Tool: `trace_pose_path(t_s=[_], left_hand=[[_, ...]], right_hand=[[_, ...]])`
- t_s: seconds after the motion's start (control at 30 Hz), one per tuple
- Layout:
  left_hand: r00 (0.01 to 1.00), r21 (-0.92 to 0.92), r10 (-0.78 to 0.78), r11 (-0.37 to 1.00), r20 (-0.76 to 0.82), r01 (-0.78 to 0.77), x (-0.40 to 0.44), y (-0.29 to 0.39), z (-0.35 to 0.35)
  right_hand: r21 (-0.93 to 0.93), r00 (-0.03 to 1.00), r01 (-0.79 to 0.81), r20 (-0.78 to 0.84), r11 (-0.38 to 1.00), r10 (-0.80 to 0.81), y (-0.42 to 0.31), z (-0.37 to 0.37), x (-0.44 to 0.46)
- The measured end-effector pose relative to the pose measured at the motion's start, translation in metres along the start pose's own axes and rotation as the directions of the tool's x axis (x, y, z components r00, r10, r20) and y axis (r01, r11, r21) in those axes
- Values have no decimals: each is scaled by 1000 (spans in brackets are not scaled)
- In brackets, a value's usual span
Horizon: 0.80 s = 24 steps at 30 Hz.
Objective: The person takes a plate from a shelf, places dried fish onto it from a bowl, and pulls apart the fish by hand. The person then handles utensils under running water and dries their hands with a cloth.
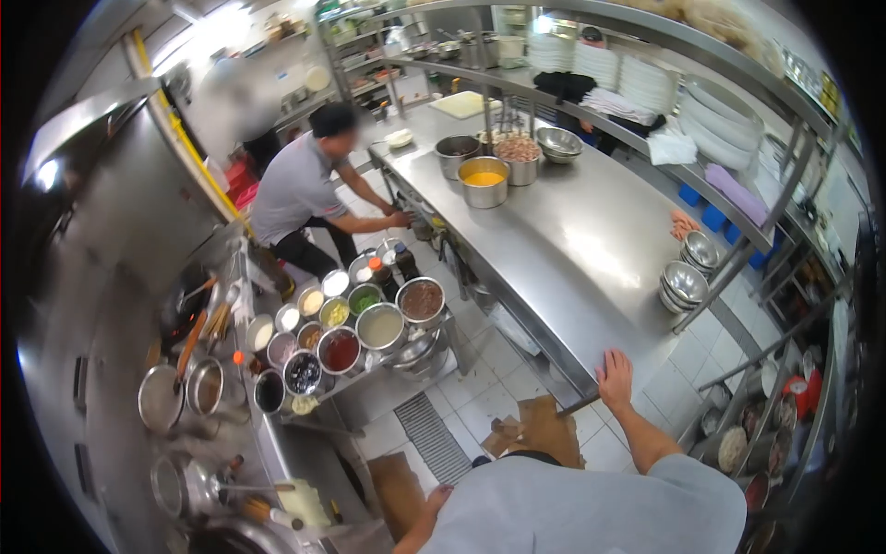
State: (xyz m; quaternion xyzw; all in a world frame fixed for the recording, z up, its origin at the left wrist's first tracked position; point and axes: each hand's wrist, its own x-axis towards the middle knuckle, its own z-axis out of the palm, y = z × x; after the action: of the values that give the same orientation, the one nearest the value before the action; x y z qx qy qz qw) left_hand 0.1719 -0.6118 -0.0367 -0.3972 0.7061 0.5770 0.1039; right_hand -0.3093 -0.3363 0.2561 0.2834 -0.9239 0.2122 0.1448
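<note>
My right hand rests flat on the near corner of the steel worktable, fingers stretched out, holding nothing. My left hand is low against the side of my grey shirt; its fingers are mostly hidden. Nearest my right hand on the table is a stack of steel bowls, with orange-pink pieces behind. Farther along stand a pot of orange-yellow liquid and a pot of pinkish-brown pieces.
A co-worker in a black cap bends toward the worktable's far side. Several condiment containers crowd a stand at left, beside pans on the cooking line. Cardboard and a drain grate are on the floor. Plates fill the shelf.
</note>
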Motion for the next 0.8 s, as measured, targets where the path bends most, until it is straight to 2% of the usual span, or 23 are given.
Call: trace_pose_path(t_s=[0.1, 0.13, 0.2, 0.23, 0.3, 0.43, 0.53, 0.6, 0.63, 0.7, 0.8], left_hand=[[999, -104, -38, 994, 3, 38, 2, 3, 8], [999, -30, -31, 999, -8, 31, 0, -2, 5], [999, 119, -17, 993, -29, 21, -23, 30, -10], [999, 112, -19, 993, -32, 22, -24, 26, -10], [999, 228, -19, 973, -28, 25, -27, 23, -9], [999, 138, -40, 989, -35, 45, -32, 15, -7], [999, 83, 16, 996, -40, -13, -24, 3, -5], [999, -36, -18, 999, -28, 17, -23, 3, -5], [999, -40, -20, 999, -28, 19, -25, 4, -5], [998, 106, 4, 994, -58, 2, -28, 12, -6], [996, 20, -70, 997, -48, 72, -32, 18, -5]], right_hand=[[-5, 1000, 26, -4, 1000, -26, 1, 3, 1], [-5, 999, 42, 3, 999, -42, 0, 2, 1], [-30, 998, 58, -26, 998, -59, -4, -1, 1], [-31, 998, 65, -23, 997, -66, -3, 1, 1], [-46, 999, 42, -20, 998, -43, 1, 5, -1], [-77, 1000, 29, -9, 997, -30, 5, 10, -3], [-70, 1000, 18, -4, 997, -18, 6, 11, -4], [-44, 1000, 1, 29, 999, 0, 8, 13, -4], [-45, 999, 5, 32, 999, -4, 9, 13, -4], [-49, 999, -7, 41, 999, 9, 7, 13, -3], [-48, 999, -7, 45, 999, 9, 5, 13, -1]])
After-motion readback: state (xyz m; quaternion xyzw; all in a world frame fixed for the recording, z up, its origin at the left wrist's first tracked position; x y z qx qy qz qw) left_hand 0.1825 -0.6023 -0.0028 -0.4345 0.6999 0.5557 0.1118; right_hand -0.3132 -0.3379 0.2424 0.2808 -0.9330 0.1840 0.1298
